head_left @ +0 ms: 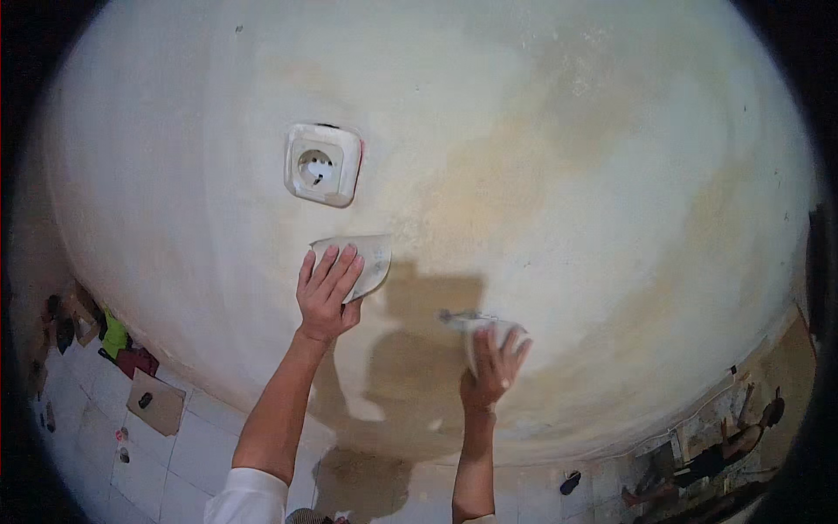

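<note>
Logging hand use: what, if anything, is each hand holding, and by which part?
Left hand: pale sandpaper-like sheet, pressed to the wall by its lower-left part. Right hand: a similar piece, by its lower part; grip partly hidden.

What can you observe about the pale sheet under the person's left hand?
The sheet looks thin, pale grey and paper-like, with faint darker marks and a curved right edge. It lies against the wall, below the white socket and apart from it. The left hand rests its extended fingers over the sheet's left part; its underside is hidden.
</note>
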The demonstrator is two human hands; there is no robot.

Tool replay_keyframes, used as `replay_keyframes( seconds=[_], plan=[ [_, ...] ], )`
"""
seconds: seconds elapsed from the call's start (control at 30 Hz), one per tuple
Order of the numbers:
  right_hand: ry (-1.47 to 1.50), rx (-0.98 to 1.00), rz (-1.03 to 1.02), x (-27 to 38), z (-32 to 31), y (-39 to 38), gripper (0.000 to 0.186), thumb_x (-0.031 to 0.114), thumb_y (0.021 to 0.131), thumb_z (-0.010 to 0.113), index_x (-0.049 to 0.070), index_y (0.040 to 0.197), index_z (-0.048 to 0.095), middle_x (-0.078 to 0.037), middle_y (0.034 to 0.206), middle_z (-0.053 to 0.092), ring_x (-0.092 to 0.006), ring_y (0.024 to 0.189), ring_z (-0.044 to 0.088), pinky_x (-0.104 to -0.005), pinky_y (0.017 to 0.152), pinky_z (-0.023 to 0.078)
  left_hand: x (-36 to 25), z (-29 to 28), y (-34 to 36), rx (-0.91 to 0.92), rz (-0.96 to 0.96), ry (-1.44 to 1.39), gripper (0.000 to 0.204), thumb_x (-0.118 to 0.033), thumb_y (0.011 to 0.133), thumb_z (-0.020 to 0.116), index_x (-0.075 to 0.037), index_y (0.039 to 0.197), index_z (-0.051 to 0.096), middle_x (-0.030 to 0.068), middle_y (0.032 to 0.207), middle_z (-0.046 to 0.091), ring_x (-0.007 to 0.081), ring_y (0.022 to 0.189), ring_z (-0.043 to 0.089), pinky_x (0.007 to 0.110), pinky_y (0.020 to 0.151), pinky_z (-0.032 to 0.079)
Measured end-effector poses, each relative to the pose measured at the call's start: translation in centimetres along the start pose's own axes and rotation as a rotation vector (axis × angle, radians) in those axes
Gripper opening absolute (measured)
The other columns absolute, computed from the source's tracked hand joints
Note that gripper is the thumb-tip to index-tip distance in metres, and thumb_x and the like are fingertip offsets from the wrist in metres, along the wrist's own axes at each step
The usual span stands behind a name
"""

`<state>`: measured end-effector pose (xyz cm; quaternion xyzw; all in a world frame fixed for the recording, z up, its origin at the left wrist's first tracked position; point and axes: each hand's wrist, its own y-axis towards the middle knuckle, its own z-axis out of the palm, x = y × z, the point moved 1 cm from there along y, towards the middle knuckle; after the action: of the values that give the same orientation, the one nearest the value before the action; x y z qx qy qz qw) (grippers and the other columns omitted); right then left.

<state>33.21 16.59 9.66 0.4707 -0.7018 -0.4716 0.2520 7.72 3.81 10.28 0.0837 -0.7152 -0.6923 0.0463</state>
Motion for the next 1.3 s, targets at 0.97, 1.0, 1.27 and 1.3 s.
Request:
replay_keyframes(
  seconds=[0.97,1.0,1.27,1.3],
  plan=[
    [0.030,-0.019,0.373,2.4,-1.9,-0.6,0.037,0.008,0.087,0.057,0.012,0.124,0.057,-0.012,0.135,0.050,-0.0403,0.132,0.034,-0.0590,0.109,0.015,0.2,0.5,0.3,-0.020,0.027,-0.013,0.041,-0.018,0.082,0.052,-0.011,0.121,0.059,0.0083,0.126,0.059,0.0265,0.126,0.047,0.046,0.109,0.026],
    [0.001,0.007,0.364,2.7,-1.9,-0.4,0.040,0.006,0.086,0.057,0.012,0.125,0.056,-0.012,0.136,0.049,-0.0401,0.133,0.034,-0.0587,0.109,0.015,0.3,0.5,0.2,-0.017,0.023,-0.011,0.041,-0.017,0.081,0.053,-0.011,0.121,0.060,0.0081,0.126,0.059,0.0263,0.125,0.048,0.046,0.108,0.026],
    [-0.119,0.055,0.347,4.0,-1.9,0.9,0.041,0.006,0.086,0.054,0.010,0.126,0.055,-0.012,0.137,0.048,-0.0407,0.132,0.034,-0.0588,0.109,0.016,0.5,0.2,-0.1,0.041,-0.003,-0.056,0.039,-0.025,0.084,0.052,-0.013,0.120,0.061,0.0057,0.126,0.059,0.0250,0.124,0.049,0.046,0.107,0.027],
    [-0.095,0.032,0.335,4.1,-1.8,1.2,0.041,0.005,0.086,0.052,0.008,0.126,0.055,-0.012,0.137,0.048,-0.0412,0.132,0.034,-0.0590,0.109,0.017,0.6,0.1,-0.2,0.065,-0.006,-0.056,0.038,-0.026,0.084,0.051,-0.013,0.119,0.062,0.0052,0.126,0.059,0.0248,0.124,0.048,0.046,0.107,0.027]
  ],
)
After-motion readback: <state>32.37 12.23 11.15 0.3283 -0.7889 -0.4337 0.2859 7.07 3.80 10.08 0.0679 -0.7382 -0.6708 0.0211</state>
